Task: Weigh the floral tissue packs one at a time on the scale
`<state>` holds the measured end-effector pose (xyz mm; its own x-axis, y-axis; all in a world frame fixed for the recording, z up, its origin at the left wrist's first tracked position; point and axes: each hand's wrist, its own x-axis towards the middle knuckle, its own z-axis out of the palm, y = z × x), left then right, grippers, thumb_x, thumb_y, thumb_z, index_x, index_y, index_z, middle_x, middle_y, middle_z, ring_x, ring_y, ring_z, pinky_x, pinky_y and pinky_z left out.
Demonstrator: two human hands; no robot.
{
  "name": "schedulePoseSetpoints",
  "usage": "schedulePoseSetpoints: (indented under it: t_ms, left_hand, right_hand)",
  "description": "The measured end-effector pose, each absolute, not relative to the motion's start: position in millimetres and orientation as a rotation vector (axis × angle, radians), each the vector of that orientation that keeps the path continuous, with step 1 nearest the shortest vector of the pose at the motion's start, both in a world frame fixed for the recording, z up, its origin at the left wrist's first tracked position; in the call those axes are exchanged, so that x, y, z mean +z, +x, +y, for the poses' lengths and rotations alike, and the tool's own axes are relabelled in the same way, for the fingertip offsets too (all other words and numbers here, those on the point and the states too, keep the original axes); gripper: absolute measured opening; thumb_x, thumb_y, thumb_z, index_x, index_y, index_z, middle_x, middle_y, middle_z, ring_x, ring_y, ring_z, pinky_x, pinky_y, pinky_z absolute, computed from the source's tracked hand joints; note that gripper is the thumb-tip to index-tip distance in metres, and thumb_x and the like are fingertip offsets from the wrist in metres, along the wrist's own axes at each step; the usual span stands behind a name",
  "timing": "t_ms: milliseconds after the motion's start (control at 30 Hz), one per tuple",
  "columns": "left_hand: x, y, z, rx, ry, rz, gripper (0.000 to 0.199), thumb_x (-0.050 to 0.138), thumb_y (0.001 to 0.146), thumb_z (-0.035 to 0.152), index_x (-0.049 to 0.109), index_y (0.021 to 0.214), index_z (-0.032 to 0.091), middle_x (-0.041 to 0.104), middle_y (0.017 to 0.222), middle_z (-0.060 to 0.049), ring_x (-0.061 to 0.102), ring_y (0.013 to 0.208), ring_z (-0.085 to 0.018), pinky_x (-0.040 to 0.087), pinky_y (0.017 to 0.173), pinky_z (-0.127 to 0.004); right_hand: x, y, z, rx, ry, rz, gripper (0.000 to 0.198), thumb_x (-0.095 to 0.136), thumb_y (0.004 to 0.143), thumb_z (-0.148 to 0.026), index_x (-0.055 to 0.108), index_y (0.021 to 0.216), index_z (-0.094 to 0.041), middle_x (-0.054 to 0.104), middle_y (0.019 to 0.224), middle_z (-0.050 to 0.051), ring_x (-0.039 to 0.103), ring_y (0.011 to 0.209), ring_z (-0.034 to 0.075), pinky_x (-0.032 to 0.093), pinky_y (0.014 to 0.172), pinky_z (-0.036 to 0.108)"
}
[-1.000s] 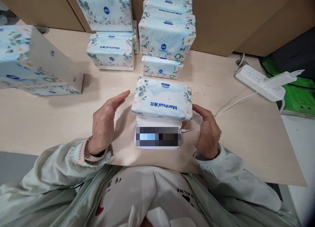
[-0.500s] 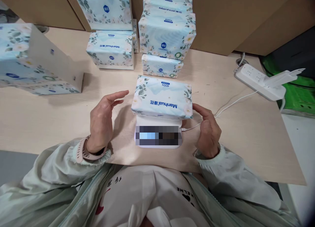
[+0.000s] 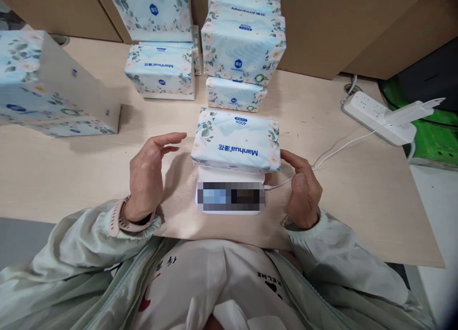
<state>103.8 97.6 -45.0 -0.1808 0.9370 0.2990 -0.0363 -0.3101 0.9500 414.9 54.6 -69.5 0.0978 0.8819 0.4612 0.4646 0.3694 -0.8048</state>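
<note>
A pack of tissues [image 3: 235,139], light blue with flowers and leaves, rests on a white scale-like device [image 3: 229,212] in front of me. The device's display is blurred out, and a thin white cable [image 3: 282,183] plugs into its right side. My left hand [image 3: 146,177] hovers to the left of the pack, apart from it, fingers stretched out and holding nothing. On the other side, my right hand [image 3: 303,189] has its index fingertip at the pack's right edge; whether it touches I cannot tell. That hand is open too, with its palm turned inward.
Stacked tissue packs stand behind, at the middle [image 3: 243,48] and left of it [image 3: 159,71]. Another stack [image 3: 57,87] is at the far left. A white power strip [image 3: 375,118] lies at the right, near a green crate [image 3: 436,141]. Cardboard [image 3: 307,29] lines the table's back.
The view has shifted very slightly. Both hands and the pack stay almost exactly where they were.
</note>
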Motion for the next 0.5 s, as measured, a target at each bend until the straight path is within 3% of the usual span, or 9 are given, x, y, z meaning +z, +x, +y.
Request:
schedulePoseSetpoints:
  t_ms: [133,300,400,500]
  left_hand:
    - [-43.9,102.1,99.2,1.646,1.313,1.130,0.037,0.062,0.107,0.050,0.088,0.108,0.024,0.086,0.116,-0.008,0.077,0.108,-0.027,0.059,0.088,-0.041]
    - [-22.3,111.4,102.0,1.332,1.497,1.086,0.033,0.066,0.108,0.046,0.088,0.123,0.027,0.086,0.122,-0.005,0.080,0.109,-0.026,0.063,0.095,-0.040]
    - [4.2,141.5,114.9,1.025,1.575,0.987,0.041,0.064,0.107,0.050,0.084,0.132,0.024,0.082,0.135,-0.007,0.077,0.124,-0.030,0.062,0.107,-0.044]
    - [20.6,193.4,145.5,0.767,1.681,0.813,0.043,0.055,0.109,0.047,0.081,0.128,0.019,0.078,0.141,-0.009,0.070,0.138,-0.033,0.052,0.123,-0.049]
  right_hand:
    - [-73.7,413.3,53.0,0.539,-1.231,-1.562,0.047,0.049,0.112,-0.046,0.066,0.153,-0.033,0.074,0.149,0.006,0.069,0.140,0.030,0.056,0.120,0.057]
    - [-82.0,408.1,56.2,0.800,-1.107,-1.651,0.091,0.066,0.102,-0.057,0.020,0.178,-0.036,0.035,0.184,0.007,0.039,0.169,0.033,0.039,0.138,0.060]
    - [-75.9,423.8,69.7,0.649,-1.196,-1.505,0.107,0.082,0.090,-0.057,0.023,0.176,-0.034,0.040,0.181,0.011,0.045,0.165,0.034,0.039,0.138,0.061]
    - [-65.5,458.5,93.4,0.433,-1.303,-1.336,0.100,0.089,0.082,-0.053,0.040,0.166,-0.030,0.050,0.173,0.014,0.055,0.157,0.034,0.047,0.131,0.059]
